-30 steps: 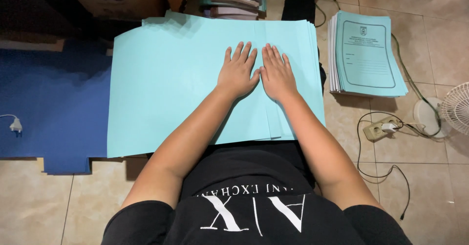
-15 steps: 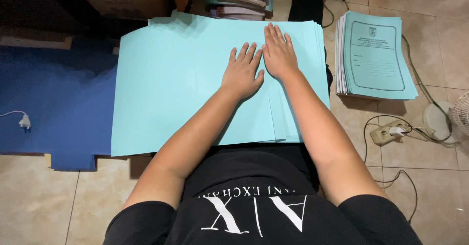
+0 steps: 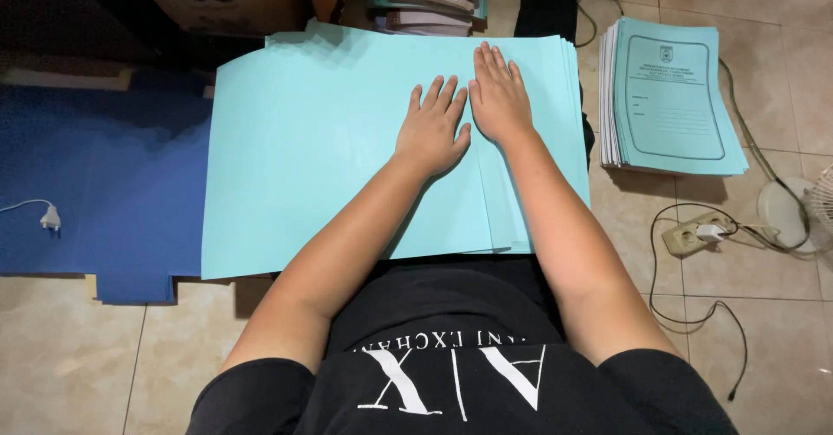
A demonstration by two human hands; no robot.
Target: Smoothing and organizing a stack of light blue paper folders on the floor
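Centrally in the frame, I observed both hands flat and spread on the light blue paper sheets (image 3: pixel 330 149), gripping nothing. My left hand (image 3: pixel 431 129) lay just beside my right hand (image 3: pixel 499 97), which sat slightly higher. At right, a stack of printed booklets (image 3: pixel 672 97) rested on the tiled floor (image 3: pixel 69 357), near a power strip (image 3: pixel 694 231).

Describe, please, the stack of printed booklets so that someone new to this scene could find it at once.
Start from the large light-blue sheets spread across the person's lap, where the left hand and right hand press flat. Look just past their right edge to the tiled floor. The stack of booklets lies there: smaller than the sheets, with a framed printed cover and white page edges, while the sheets are plain.
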